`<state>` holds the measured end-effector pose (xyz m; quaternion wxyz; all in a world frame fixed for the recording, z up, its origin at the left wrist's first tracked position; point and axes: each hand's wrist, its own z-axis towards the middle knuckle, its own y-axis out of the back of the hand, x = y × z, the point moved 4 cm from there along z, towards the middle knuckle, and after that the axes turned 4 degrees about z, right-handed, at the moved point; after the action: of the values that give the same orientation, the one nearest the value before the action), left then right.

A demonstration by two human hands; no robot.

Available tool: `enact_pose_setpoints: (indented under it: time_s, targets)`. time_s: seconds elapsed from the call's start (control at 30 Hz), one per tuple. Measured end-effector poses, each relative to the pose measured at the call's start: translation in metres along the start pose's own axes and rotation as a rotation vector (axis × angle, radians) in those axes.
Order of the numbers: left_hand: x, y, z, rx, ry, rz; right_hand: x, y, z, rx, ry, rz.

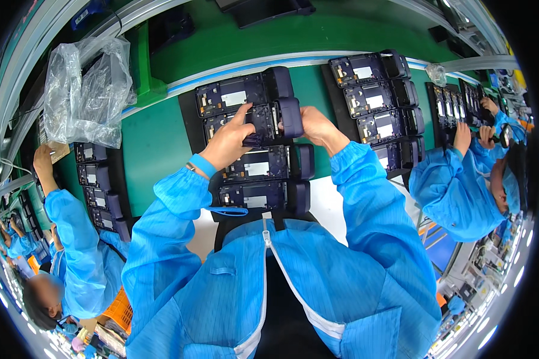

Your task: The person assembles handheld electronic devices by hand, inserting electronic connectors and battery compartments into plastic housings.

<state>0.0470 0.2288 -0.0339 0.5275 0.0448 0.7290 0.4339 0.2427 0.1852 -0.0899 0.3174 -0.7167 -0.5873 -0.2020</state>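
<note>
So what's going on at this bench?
A person in a blue smock is handling the second device from the top in a line of four open ones. The left hand has its fingers over the open face; the right hand is at the thick dark end. Another line of open devices lies to the right. Co-workers in blue are on both sides, and a clear plastic bag is at the upper left.

Under our left fingers (pixel 242 115) and left of our right fingers (pixel 310 122) we have one housing (pixel 261 116) on the bench (pixel 147 143); a second housing (pixel 233 98) lies beyond them, two nearer housings (pixel 256 169) before them, four other housings (pixel 375 103) rightward
</note>
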Motion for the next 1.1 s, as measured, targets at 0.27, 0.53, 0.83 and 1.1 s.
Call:
enact_pose_setpoints:
  time_s: [0.27,0.53,0.83,1.1]
  targets:
    - [0.003,-0.001,-0.003,-0.084,-0.073,0.001,0.003,-0.013,-0.004,0.051,-0.004,0.104]
    - [0.003,-0.006,-0.003,-0.06,-0.055,0.024,0.009,-0.016,-0.004,0.164,-0.052,0.11]
    - [-0.004,-0.007,-0.003,-0.041,-0.056,0.023,0.007,-0.007,0.014,0.053,0.062,0.067]
    - [-0.004,-0.013,0.002,0.029,-0.023,0.049,0.001,0.002,0.015,0.015,0.129,0.048]
